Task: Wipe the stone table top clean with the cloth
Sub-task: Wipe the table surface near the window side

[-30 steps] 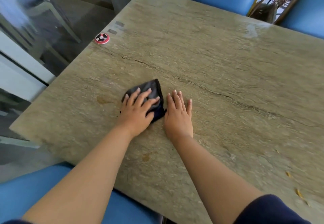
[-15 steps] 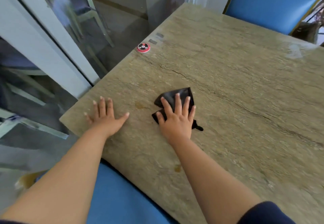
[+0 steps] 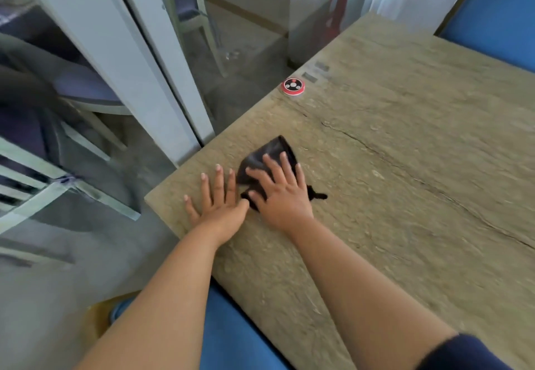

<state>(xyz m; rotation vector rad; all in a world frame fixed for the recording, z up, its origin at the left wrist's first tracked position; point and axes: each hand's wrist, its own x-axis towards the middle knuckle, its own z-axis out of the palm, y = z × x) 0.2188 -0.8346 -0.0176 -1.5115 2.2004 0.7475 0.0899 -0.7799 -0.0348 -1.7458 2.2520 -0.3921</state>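
Note:
A black cloth lies crumpled on the beige stone table top, close to the table's near left corner. My right hand presses flat on the cloth with straight, spread fingers and covers its lower half. My left hand lies flat on the bare stone just left of the cloth, fingers straight, its thumb touching or nearly touching the cloth's edge.
A round red and black call button sits by the table's left edge, with two small grey stickers beyond it. A blue chair seat is below the near edge, another blue chair at the far side. Glass panels stand left.
The cloth passed from under my left hand to under my right hand. My right hand has slid the cloth left toward the corner, closing the gap to my left hand. The view has swung left.

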